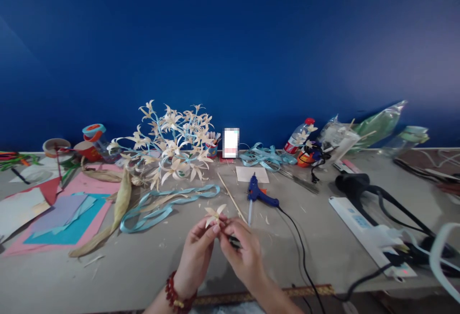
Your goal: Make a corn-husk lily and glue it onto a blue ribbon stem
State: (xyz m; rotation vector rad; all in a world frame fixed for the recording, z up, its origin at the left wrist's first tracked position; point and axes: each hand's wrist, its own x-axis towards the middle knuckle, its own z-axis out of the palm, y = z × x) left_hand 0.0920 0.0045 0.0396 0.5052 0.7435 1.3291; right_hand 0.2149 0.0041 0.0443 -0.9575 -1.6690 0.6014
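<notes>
A small cream flower [214, 215] with pointed petals is pinched at its base by my left hand [201, 247], which wears a red bead bracelet. My right hand [244, 249] meets the left one just below the flower, its fingers curled round a small dark object that is mostly hidden. Beyond my hands lies a blue glue gun [259, 193] with a clear stick in it. A thin pale stick [232, 198] rests to its left. Light blue ribbon [143, 226] loops across the table at the left.
Many cream flowers [174, 148] on blue stems stand at the back left. Coloured paper [82, 223] and dried husks [122, 199] lie left. A white power strip [362, 232], black cables and a red-capped bottle [299, 137] are at the right. A blue wall [230, 55] rises behind.
</notes>
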